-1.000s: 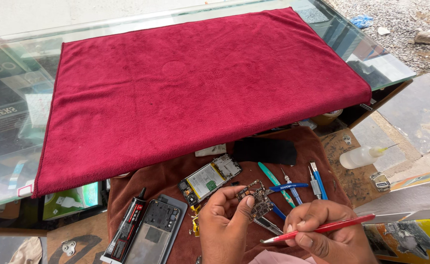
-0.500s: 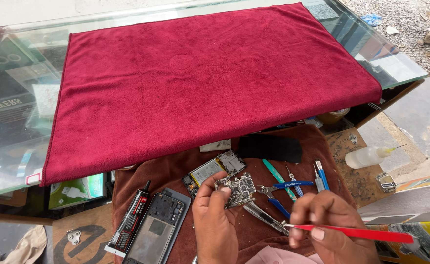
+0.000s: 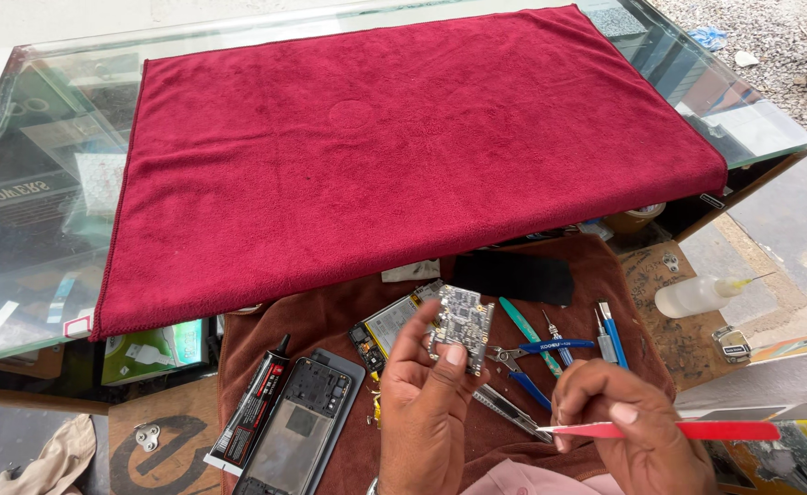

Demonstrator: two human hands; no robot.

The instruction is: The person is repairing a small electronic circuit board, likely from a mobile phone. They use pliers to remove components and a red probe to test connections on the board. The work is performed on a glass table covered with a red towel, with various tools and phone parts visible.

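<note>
We see a green and white box (image 3: 151,351) under the glass counter (image 3: 18,229) at the near left, and a black glue tube (image 3: 255,403) with a red and white label lying beside the opened phone frame (image 3: 298,426). Our left hand (image 3: 426,403) pinches the small circuit board (image 3: 463,327) above the brown mat (image 3: 330,316), its long axis pointing far and slightly left. Our right hand (image 3: 628,431) grips red tweezers (image 3: 669,428) lying left to right.

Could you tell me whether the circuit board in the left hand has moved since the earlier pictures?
Yes. The circuit board in the left hand has risen off the brown cloth, now nearer the red towel's front edge.
</note>
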